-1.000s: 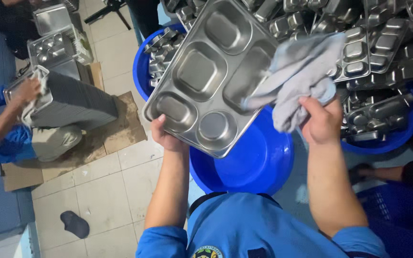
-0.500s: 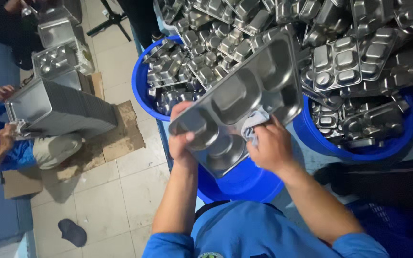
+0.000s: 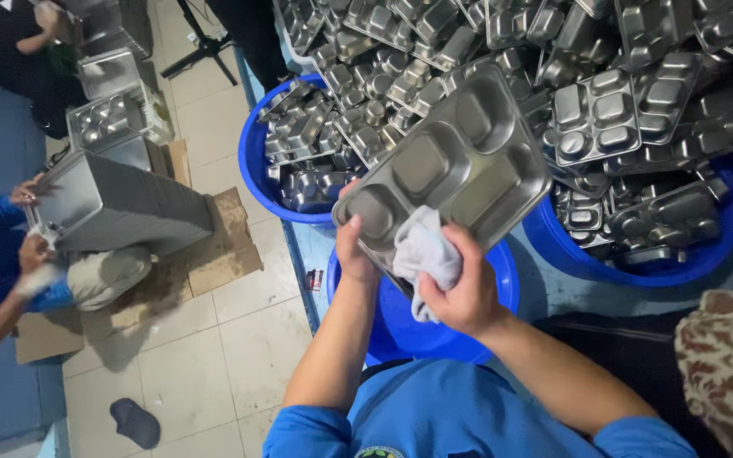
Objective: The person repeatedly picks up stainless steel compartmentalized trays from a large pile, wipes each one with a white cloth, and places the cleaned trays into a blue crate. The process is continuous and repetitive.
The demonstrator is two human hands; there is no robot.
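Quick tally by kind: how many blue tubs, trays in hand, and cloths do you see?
Blue tubs: 3, left, right, near
Steel tray held in left hand: 1
Grey cloth in right hand: 1
Total: 5

Three blue tubs [image 3: 256, 161], perhaps dozens of trays [image 3: 595, 119].

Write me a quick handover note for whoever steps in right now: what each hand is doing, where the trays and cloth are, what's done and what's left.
Left hand: grips the lower edge of a steel compartment tray, held tilted above an empty blue basin.
Right hand: presses a grey cloth against the tray's near compartment.
Done: cannot tell which trays are wiped; a stack of trays lies on cardboard at the left, handled by another person.
Left: this tray is mid-wipe; two blue tubs and the heap behind them hold many loose trays.
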